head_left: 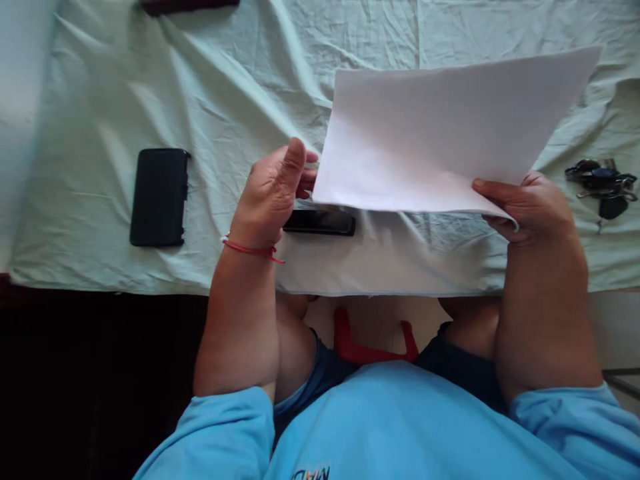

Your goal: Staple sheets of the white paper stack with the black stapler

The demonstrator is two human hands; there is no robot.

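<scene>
white sheet held up over the desk, pinched at its near right corner

the right hand (530, 207) grips the sheet of paper (450, 133) at its near right corner, thumb on top and fingers (503, 227) curled beneath; the left hand (275, 193) sits just beside the near left corner, fingers loosely curled, and contact there cannot be told. the sheet hangs tilted above the pale cloth (225, 100), over a dark phone (320, 222). to handle it well, likely take both near corners evenly and keep it off the black case (159, 197) at left and keys (603, 185) at right.

Both hands (274, 190) (530, 207) raised, fingers pinched shut
</scene>
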